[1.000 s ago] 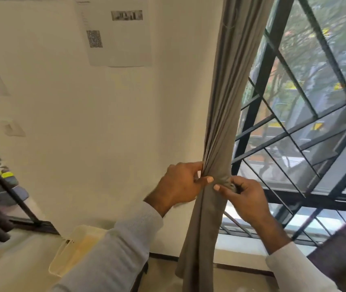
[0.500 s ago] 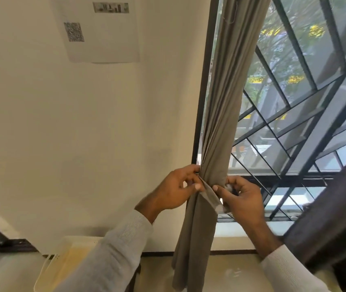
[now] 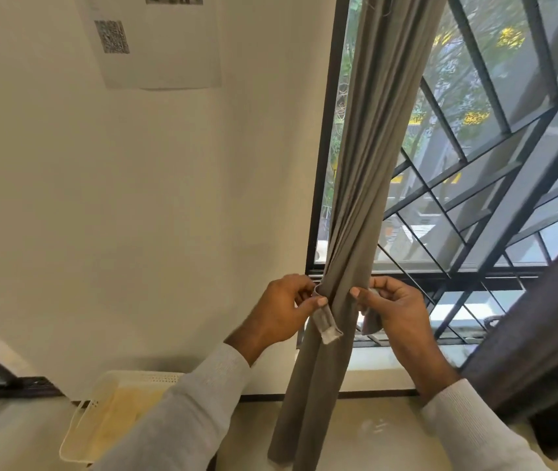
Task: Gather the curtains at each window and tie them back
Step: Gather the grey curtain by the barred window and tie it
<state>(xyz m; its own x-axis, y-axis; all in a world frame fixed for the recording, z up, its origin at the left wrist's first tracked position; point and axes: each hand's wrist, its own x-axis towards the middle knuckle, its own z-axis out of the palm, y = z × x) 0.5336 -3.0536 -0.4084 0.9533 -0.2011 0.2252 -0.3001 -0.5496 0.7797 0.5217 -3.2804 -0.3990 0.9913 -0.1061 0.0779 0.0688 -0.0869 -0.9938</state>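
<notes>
The left hand [image 3: 284, 311] and right hand [image 3: 394, 309] now sit apart at 9 and 3 o'clock of the gathered curtain [image 3: 355, 205], each pinching a separate end of the tieback strap [image 3: 326, 322], no longer touching.

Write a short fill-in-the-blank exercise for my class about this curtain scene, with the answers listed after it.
1. The gathered curtain is ____ in colour.
2. Each hand pinches one end of the tie-back strip, which passes ____ the curtain.
3. The left hand is on the side nearer the ____.

Answers: grey; around; wall
</notes>
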